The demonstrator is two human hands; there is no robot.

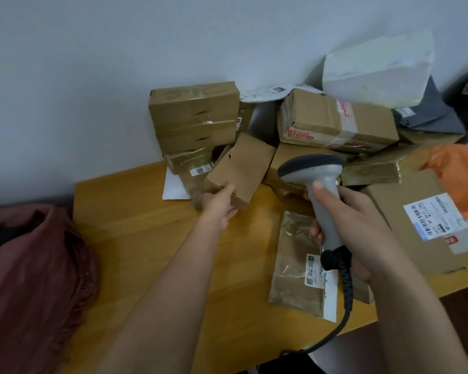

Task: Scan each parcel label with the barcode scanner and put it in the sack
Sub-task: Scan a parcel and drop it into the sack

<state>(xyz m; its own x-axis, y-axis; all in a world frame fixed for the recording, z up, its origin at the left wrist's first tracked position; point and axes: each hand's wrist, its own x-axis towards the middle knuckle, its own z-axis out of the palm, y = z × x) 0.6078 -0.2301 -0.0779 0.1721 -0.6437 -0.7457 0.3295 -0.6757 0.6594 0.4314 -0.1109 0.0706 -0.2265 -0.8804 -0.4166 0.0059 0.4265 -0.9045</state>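
Note:
My left hand (220, 205) grips the near corner of a small plain cardboard box (241, 168), which is tilted against the parcel pile. My right hand (362, 225) holds a grey barcode scanner (315, 179) by its handle, thumb on top, with the dark head pointing left towards that box. Its black coiled cable (346, 292) hangs down past the table edge. A dark red sack (33, 279) sits at the left, beside the wooden table (146, 225). No label shows on the box's visible faces.
Several parcels are heaped against the white wall: a taped box (195, 114), a box with red tape (335, 122), a white bag (376, 68), a grey bag (427, 117) and an orange bag (459, 174). A flat taped parcel (295, 260) and a labelled box (427, 222) lie near my right hand.

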